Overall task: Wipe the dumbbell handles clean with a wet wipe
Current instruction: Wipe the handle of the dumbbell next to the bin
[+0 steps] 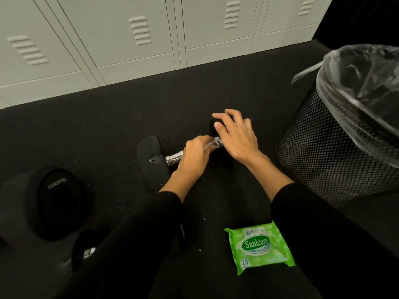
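Where the black round-headed dumbbell (149,160) lies: mid-scene on the dark, finely speckled floor (103,130), running left to right.
Handle: glossy knurled chrome bar (173,159), bare only at its left stretch.
Left hand (194,157): fingers curled round the handle; I read it as clamping a thin crumpled white wet wipe (210,143) against the metal.
Right hand (237,137): fingers spread and loose, resting on the dumbbell's right head, gripping nothing.
Near right: shiny green soft-plastic wipe pack (259,249), lying flat.
Far right: round black wire-mesh bin (319,160) with a crinkled clear liner.
Near left: second black dumbbell (56,201), its matte round head facing me.
Far: pale grey metal lockers (129,52) with louvred vents.
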The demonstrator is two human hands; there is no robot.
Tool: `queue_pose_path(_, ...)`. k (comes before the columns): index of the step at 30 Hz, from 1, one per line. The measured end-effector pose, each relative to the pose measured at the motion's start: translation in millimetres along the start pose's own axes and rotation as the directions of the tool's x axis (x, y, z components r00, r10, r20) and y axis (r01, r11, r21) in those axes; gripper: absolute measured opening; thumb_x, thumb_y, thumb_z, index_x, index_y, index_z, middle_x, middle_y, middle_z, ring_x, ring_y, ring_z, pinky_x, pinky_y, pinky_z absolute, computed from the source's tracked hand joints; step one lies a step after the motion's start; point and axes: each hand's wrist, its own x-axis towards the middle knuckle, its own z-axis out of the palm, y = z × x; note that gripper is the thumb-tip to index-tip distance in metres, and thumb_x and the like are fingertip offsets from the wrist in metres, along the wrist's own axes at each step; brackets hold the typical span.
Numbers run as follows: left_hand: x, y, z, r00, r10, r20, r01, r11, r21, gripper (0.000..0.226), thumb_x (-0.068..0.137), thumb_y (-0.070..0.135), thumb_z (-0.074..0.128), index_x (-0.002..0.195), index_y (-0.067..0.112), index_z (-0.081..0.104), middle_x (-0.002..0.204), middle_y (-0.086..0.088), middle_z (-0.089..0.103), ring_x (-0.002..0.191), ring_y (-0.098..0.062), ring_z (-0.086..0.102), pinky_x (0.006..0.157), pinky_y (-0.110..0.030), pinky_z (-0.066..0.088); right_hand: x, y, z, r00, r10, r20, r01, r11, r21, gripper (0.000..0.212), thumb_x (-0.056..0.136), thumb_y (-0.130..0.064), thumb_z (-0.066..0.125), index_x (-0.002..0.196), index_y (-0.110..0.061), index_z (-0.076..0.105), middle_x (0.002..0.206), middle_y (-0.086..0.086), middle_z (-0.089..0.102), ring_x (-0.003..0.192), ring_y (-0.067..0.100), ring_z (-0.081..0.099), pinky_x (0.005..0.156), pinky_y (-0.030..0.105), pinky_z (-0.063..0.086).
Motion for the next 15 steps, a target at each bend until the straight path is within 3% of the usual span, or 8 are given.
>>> queue_pose_path(2,-12.3,-3.4,0.7,0.99,0.124,0.068,-0.131,0.987,0.093,0.04,0.098,0.017,0.049,0.138,0.012,0.049,0.144,-0.009,0.047,0.137,-0.021,0.04,0.112,-0.031,0.029,-1.2,0.5,0.6,1.0,-0.002,-0.003,0.002,1.0,-0.002,0.037,0.1,-0.041,0.031,0.136,-0.038,0.04,0.151,-0.006,0.024,0.131,0.027,0.03,0.095,0.04,0.037)
queue_pose_path(5,-18.0,-7.4,0.4,0.961,0.218,0.169,-0.255,0.936,0.242,0.049,0.101,0.02,0.042,0.148,0.011,0.033,0.155,-0.008,0.03,0.146,-0.021,0.022,0.118,-0.031,0.013,-2.4,1.7,1.2,1.0,-0.003,-0.014,0.003,1.0,-0.002,0.037,0.1,-0.04,0.031,0.136,-0.039,0.04,0.151,-0.006,0.024,0.131,0.027,0.03,0.095,0.041,0.038)
queue_pose_path(8,-6.9,-0.5,5.0,0.967,0.173,0.187,-0.234,0.895,0.381,0.051,0.1,0.017,0.041,0.148,0.007,0.029,0.149,-0.014,0.039,0.138,-0.027,0.036,0.114,-0.038,0.028,-1.2,1.1,0.8,1.0,0.004,-0.007,-0.004,1.0,0.004,0.037,0.1,-0.041,0.031,0.136,-0.039,0.04,0.151,-0.007,0.024,0.132,0.027,0.029,0.097,0.041,0.036)
queue_pose_path(11,9.2,11.7,1.1,0.977,0.046,0.209,-0.125,0.915,0.383,0.043,0.098,0.014,0.042,0.141,0.006,0.038,0.129,-0.015,0.054,0.113,-0.029,0.056,0.097,-0.038,0.042,-0.8,0.1,0.1,1.0,0.009,0.001,-0.009,1.0,0.004,0.037,0.1,-0.04,0.031,0.136,-0.038,0.041,0.151,-0.006,0.024,0.132,0.027,0.029,0.097,0.042,0.036)
queue_pose_path(13,10.2,11.7,0.3,0.971,0.025,0.238,-0.12,0.91,0.398,0.046,0.098,0.013,0.043,0.143,0.005,0.034,0.135,-0.016,0.05,0.12,-0.031,0.051,0.102,-0.039,0.037,-1.3,0.2,0.1,1.0,0.004,-0.004,-0.004,1.0,-0.002,0.037,0.1,-0.04,0.031,0.136,-0.038,0.041,0.151,-0.006,0.024,0.132,0.026,0.029,0.095,0.041,0.035)
queue_pose_path(15,-1.1,8.7,0.4,0.962,0.073,0.264,-0.192,0.868,0.458,0.06,0.097,0.01,0.046,0.15,0.003,0.019,0.151,-0.017,0.032,0.139,-0.031,0.031,0.114,-0.04,0.023,-1.4,0.8,1.1,1.0,-0.003,-0.01,0.003,1.0,-0.005,0.037,0.1,-0.04,0.031,0.136,-0.038,0.041,0.151,-0.006,0.025,0.132,0.026,0.029,0.092,0.037,0.034)
